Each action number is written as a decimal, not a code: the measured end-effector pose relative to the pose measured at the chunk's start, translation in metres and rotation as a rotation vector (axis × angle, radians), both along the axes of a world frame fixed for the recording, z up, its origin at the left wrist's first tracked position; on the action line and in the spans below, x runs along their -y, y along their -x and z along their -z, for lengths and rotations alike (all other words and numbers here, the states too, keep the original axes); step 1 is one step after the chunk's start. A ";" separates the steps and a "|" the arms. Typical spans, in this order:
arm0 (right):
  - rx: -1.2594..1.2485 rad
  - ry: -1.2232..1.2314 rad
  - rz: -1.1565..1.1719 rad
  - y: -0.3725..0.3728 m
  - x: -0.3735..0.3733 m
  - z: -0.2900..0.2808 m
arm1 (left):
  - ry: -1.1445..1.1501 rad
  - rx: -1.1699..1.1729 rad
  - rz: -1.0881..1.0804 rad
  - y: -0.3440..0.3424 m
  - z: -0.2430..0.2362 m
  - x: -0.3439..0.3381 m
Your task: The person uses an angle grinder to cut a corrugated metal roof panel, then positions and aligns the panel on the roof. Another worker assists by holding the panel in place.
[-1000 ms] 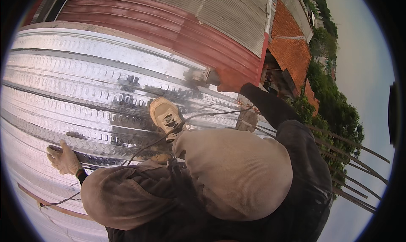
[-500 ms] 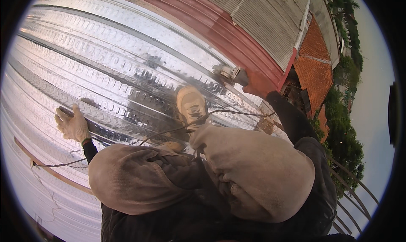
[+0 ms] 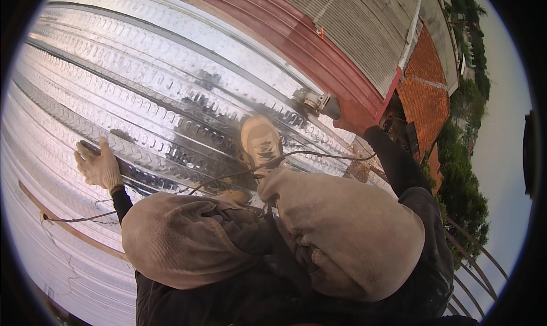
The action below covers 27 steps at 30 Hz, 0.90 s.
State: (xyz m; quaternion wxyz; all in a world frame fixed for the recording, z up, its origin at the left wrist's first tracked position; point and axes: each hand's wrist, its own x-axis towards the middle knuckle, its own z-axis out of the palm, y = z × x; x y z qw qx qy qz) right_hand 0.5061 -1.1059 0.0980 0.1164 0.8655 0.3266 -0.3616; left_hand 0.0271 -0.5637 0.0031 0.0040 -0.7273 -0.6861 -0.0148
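Note:
With my right hand (image 3: 354,116) I grip the body of an angle grinder (image 3: 310,101); its metal head rests on or just above the silvery ribbed roofing sheet (image 3: 142,58). The grinder's disc does not show clearly. A dark power cord (image 3: 307,153) runs across my shoe, near my right forearm. My left hand (image 3: 98,165), in a pale knitted glove, lies on the sheet's ribs at the left with its fingers spread, holding nothing.
My beige shoe (image 3: 261,141) stands on the sheet between both hands. Red metal roofing (image 3: 273,27) borders the far side, with grey corrugated roofing (image 3: 364,29) and orange tiles (image 3: 423,92) beyond. A brown strip (image 3: 68,226) lies at lower left. The roof drops off toward trees (image 3: 461,195) at right.
My right hand and the grinder have shifted slightly to the right. A small orange streak now shows over the far roofing. My left hand stays in place.

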 end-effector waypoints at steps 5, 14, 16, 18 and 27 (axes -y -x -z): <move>-0.014 0.015 0.013 -0.002 0.007 0.002 | -0.010 -0.011 0.014 0.002 0.003 -0.003; 0.018 -0.042 -0.027 -0.004 0.045 0.002 | -0.009 -0.011 0.007 -0.001 0.000 -0.001; 0.017 -0.019 -0.009 -0.002 0.043 0.002 | -0.011 -0.026 0.002 -0.003 0.002 0.000; 0.000 0.024 0.024 -0.002 0.032 -0.001 | -0.006 -0.031 -0.001 -0.004 0.000 0.000; 0.003 0.034 0.004 0.001 0.019 -0.004 | -0.019 -0.010 0.015 -0.002 -0.002 0.000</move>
